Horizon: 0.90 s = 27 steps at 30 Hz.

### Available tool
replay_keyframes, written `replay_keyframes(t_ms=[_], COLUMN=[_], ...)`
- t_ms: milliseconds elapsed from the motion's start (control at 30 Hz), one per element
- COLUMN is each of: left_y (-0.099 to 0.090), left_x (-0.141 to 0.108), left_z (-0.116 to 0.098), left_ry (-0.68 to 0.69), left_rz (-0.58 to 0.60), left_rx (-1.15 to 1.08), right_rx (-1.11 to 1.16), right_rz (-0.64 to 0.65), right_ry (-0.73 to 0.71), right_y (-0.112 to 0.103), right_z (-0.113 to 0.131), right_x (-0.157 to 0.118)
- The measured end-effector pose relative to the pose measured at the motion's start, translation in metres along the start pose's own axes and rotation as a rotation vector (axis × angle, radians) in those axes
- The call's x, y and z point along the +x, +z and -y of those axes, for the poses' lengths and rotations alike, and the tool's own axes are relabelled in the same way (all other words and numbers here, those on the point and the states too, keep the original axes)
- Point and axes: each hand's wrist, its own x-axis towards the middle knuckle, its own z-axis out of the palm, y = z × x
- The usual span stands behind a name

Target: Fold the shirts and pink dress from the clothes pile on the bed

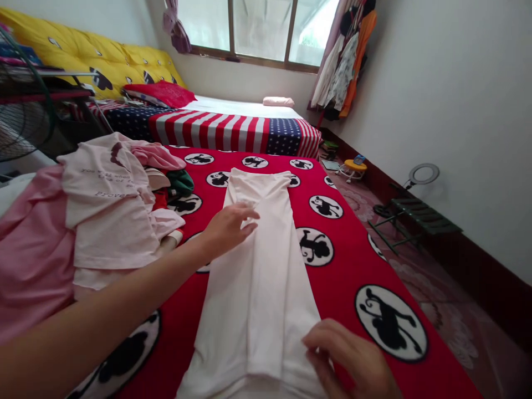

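Head cam view here, hands first. The right hand (349, 360) is right at the bottom edge of the shot and partly cut off. Its fingers are curled against the hem of a long pale pink garment (255, 288), but I can't tell if they're actually pinching the cloth or just touching it. The left hand (228, 230) is open, fingers spread flat on the upper part of that same garment, no grip. The garment lies lengthwise down the middle of a red monkey-print bedspread (332, 266), folded over on itself, and its lower end runs out of frame.

Just left of it is a messy clothes pile (108, 210), topped by a light pink T-shirt with printed text I can't really read. There's some green and red fabric tucked in there too, mostly hidden. Further back sits a bed with a stars-and-stripes cover (208, 130), a red pillow (160, 93) and a yellow padded cushion (112, 66). A fan (20, 122) is cut off at the left edge. On the far right, a green folding rack (415, 219) and a ring light (424, 174) stand by the wall, with hanging clothes (343, 72) beside the window (257, 27).
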Motion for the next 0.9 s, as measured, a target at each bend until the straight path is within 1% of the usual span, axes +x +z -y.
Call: replay_keyframes(t_ms=[67,100,167,233,333,433,500,567,633,700,767,800,833,900], left_y=[0.004,0.007,0.013,0.018,0.022,0.022,0.022,0.02,0.018,0.016,0.015,0.016,0.017,0.018], left_x=[-0.038,-0.055,-0.083,-0.099,-0.108,-0.11,-0.113,-0.118,-0.122,-0.125,-0.128,-0.129,-0.13,-0.132], left_z=[-0.02,-0.027,-0.038,-0.045,-0.052,-0.057,-0.058,-0.057,-0.054,-0.05,-0.046,-0.044,-0.043,-0.043], left_ry=[-0.022,-0.044,-0.106,-0.174,-0.222,-0.189,-0.168,-0.178,-0.233,-0.33,-0.422,-0.441,-0.431,-0.348], left_rz=[0.138,0.177,0.197,0.172,0.172,0.209,0.212,0.191,0.166,0.158,0.171,0.179,0.186,0.197], left_rx=[-0.012,-0.006,0.005,0.0,-0.021,-0.081,-0.138,-0.251,-0.429,-0.612,-0.708,-0.706,-0.669,-0.497], right_rx=[-0.016,-0.024,-0.031,-0.025,-0.033,-0.084,-0.11,-0.095,-0.034,0.035,0.065,0.052,0.026,-0.061], right_rz=[-0.038,-0.014,0.048,0.081,0.103,0.159,0.171,0.168,0.156,0.141,0.141,0.151,0.175,0.249], right_ry=[0.061,0.086,0.114,0.127,0.134,0.104,0.085,0.073,0.054,0.027,-0.003,-0.022,-0.054,-0.129], right_y=[-0.019,-0.024,-0.027,-0.022,-0.011,-0.004,-0.002,-0.004,-0.01,-0.019,-0.027,-0.03,-0.031,-0.028], right_z=[-0.006,-0.009,-0.014,-0.016,-0.014,-0.012,-0.01,-0.009,-0.005,-0.002,0.0,-0.002,-0.004,-0.011], right_x=[-0.006,-0.01,-0.02,-0.029,-0.034,-0.032,-0.03,-0.029,-0.029,-0.03,-0.031,-0.031,-0.031,-0.03])
